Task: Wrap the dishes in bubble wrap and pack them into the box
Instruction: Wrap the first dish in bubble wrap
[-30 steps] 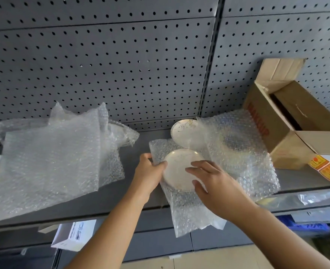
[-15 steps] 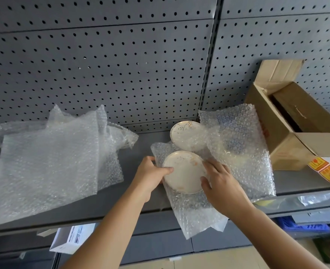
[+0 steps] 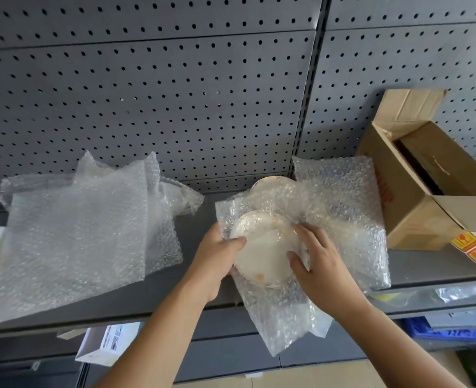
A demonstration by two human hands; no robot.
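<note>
A small white plate [image 3: 264, 247] lies on a sheet of bubble wrap [image 3: 351, 219] at the front of the grey shelf. My left hand [image 3: 217, 256] grips the plate's left rim together with the wrap's edge. My right hand [image 3: 318, 261] holds the plate's right rim, fingers curled over it. A second white plate [image 3: 270, 183] lies just behind, partly under the wrap. The open cardboard box [image 3: 410, 208] stands on the shelf to the right, tipped toward me.
A loose pile of bubble wrap sheets [image 3: 74, 233] covers the shelf's left half. Behind runs a grey pegboard wall [image 3: 175, 93]. A white carton [image 3: 102, 343] sits on the lower level, and the shelf's front edge [image 3: 119, 317] is close to me.
The plate has tilted up toward me off the wrap. My right hand slid from its top to its right rim, and the wrap's far part rose over the rear plate.
</note>
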